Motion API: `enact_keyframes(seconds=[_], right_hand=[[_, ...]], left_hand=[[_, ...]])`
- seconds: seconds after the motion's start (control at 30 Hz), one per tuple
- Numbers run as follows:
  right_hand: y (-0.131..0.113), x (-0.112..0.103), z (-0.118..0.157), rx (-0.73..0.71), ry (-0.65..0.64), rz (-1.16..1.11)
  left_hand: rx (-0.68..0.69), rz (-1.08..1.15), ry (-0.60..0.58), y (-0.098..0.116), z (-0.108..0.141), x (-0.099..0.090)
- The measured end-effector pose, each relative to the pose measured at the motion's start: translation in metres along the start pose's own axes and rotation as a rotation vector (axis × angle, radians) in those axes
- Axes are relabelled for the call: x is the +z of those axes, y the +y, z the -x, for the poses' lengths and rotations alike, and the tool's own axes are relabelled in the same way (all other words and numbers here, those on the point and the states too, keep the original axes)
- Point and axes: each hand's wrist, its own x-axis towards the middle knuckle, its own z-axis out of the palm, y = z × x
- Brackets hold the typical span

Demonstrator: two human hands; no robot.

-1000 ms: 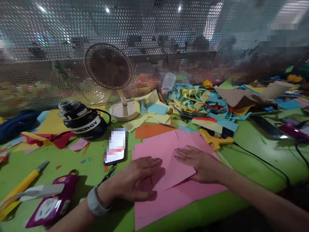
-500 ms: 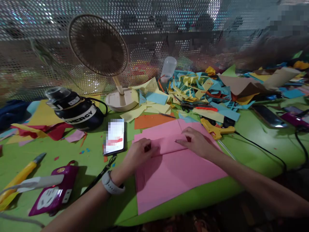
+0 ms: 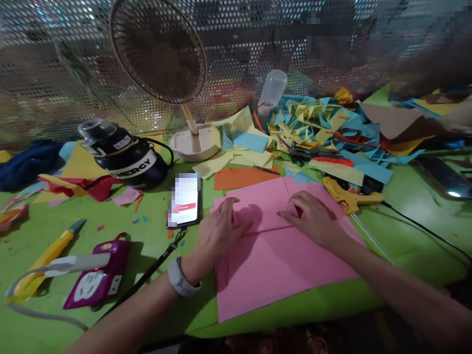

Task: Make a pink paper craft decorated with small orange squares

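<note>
Pink paper (image 3: 280, 270) lies in front of me, with a strip of it folded over across the upper part and a crease running sideways. On the left end of the folded strip rests my left hand (image 3: 223, 228), a pale watch on its wrist, thumb and fingers apart. My right hand (image 3: 313, 216) touches the strip's right part, its thumb spread from its bent fingers. Neither hand grips the paper. A yellow glue gun (image 3: 350, 196) with a black cord lies just beyond the right hand. Left of my left hand is a lit phone (image 3: 184, 201) on a strap.
A fan (image 3: 193, 142) and a black bottle (image 3: 129, 160) stand behind the phone. Blue and yellow paper scraps (image 3: 320, 123) are heaped at the back, beside a clear cup (image 3: 273, 91). At left lie a purple device (image 3: 98, 275) and a yellow-handled tool (image 3: 47, 255). Another phone (image 3: 444, 177) is at right.
My left hand's fingers have spread and lifted off the fold. The right hand's thumb and fingers have parted slightly more. The whole view has shifted, so things appear further right and higher.
</note>
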Motion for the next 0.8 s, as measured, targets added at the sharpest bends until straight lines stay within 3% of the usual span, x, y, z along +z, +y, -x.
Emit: enact_keyframes(seconds=[0.07, 0.1, 0.17, 0.23, 0.43, 0.8], right_hand=[[0.000, 0.001, 0.001, -0.007, -0.006, 0.015], [0.000, 0.001, 0.001, -0.008, -0.009, 0.020], [0.000, 0.002, 0.001, -0.002, -0.008, 0.025], [-0.001, 0.003, 0.002, 0.007, -0.009, 0.021], [-0.004, -0.001, -0.001, 0.048, -0.032, 0.028], [0.000, -0.017, -0.006, 0.205, -0.061, -0.104]], left_hand=[[0.217, -0.169, 0.156, 0.007, 0.006, 0.002], [0.341, -0.218, 0.179, 0.010, 0.009, 0.004], [0.539, -0.255, 0.125, 0.018, 0.015, 0.010], [0.627, -0.265, 0.012, 0.022, 0.020, 0.018], [0.649, -0.257, -0.162, 0.017, 0.025, 0.032], [0.681, -0.256, -0.148, 0.017, 0.024, 0.030]])
